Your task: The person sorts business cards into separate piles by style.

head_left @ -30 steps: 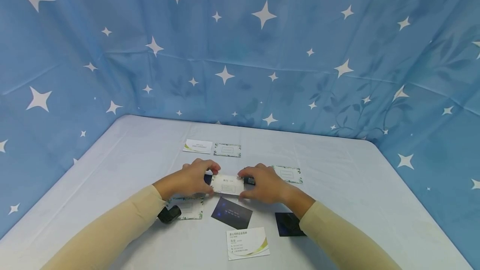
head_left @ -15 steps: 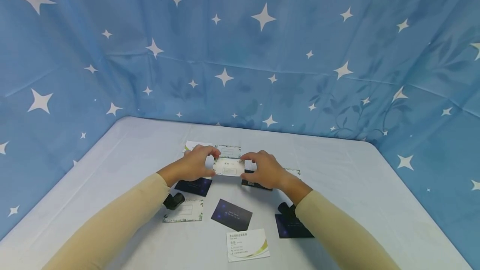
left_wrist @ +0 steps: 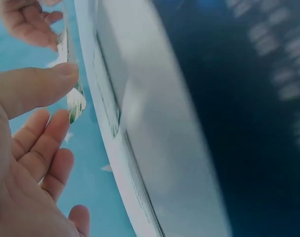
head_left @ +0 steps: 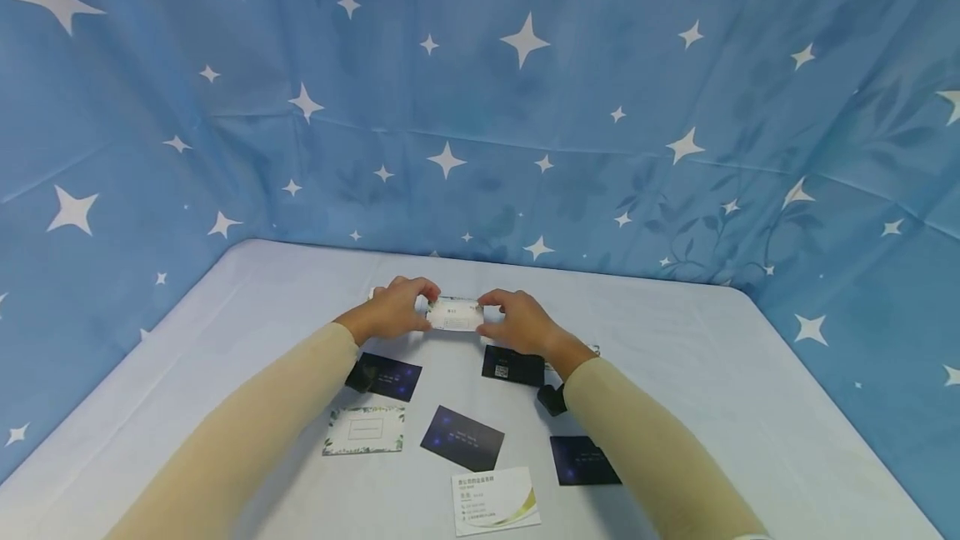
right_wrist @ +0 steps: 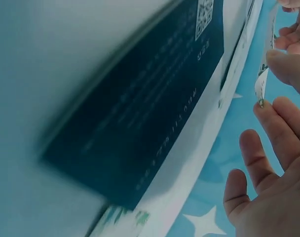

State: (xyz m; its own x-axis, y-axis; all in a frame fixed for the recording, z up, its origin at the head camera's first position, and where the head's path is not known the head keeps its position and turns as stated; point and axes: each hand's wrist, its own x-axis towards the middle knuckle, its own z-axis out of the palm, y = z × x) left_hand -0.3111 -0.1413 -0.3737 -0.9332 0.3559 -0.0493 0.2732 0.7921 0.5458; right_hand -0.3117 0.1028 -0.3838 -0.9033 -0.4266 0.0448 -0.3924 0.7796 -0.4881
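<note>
A white business card with a green leaf border (head_left: pixel 455 317) is held level between both hands over the far middle of the table. My left hand (head_left: pixel 393 308) pinches its left end between thumb and fingers. At the right end, my right hand (head_left: pixel 523 323) grips it the same way. The left wrist view catches this card (left_wrist: pixel 77 101) nearly edge-on under the thumb, slightly bent. Its corner curls near the right fingertips in the right wrist view, where the card (right_wrist: pixel 262 84) also appears thin. Below the right hand lies a black card with a QR code (head_left: pixel 513 366).
Dark blue cards lie at left (head_left: pixel 390 377), centre (head_left: pixel 463 438) and right (head_left: pixel 583 461). A leaf-bordered card (head_left: pixel 365 429) sits front left, a gold-striped white card (head_left: pixel 495 502) front middle. Another leaf card (head_left: pixel 594 350) is mostly hidden by the right hand. A starred blue curtain (head_left: pixel 480 107) backs the table.
Both hands have carried the white card away from me, toward the far edge. The dark left card and the black QR card have come into fuller view; the far cards are now mostly covered.
</note>
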